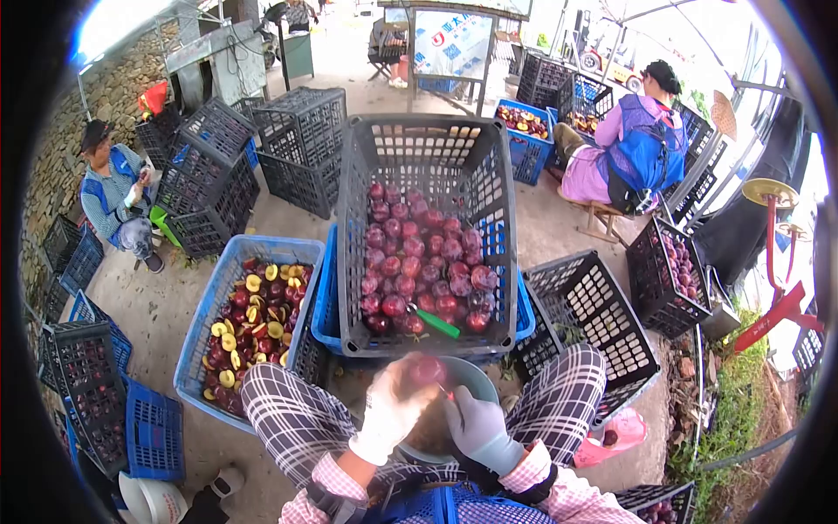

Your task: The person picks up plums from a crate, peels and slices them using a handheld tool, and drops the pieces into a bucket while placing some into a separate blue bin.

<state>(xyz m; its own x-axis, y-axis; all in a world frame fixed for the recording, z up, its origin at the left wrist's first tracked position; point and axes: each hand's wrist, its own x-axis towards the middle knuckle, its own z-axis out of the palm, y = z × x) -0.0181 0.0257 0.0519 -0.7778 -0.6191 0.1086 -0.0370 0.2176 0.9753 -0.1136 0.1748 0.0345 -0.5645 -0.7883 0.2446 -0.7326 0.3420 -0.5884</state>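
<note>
My left hand (390, 412), in a white glove, is closed around a dark red plum (426, 370) above a grey-green bucket (476, 374) between my knees. Close beside the plum, my right hand (483, 430) in a grey glove is closed, its thumb and fingers pinched together. What it grips is too blurred to name. Just ahead stands a black crate (351, 262) part-filled with whole plums (419, 253). A green-handled tool (436, 323) with a small metal tip lies on those plums. To the left, a blue crate (194, 349) holds cut plums (262, 314) showing yellow flesh.
The black crate rests on a blue one (325, 323). At right are a tilted black crate (602, 323) and a crate of plums (681, 266). Stacked crates (301, 140) stand behind. One person (118, 188) sits at left, another (624, 144) at right. A pink bag (615, 437) lies near my knee.
</note>
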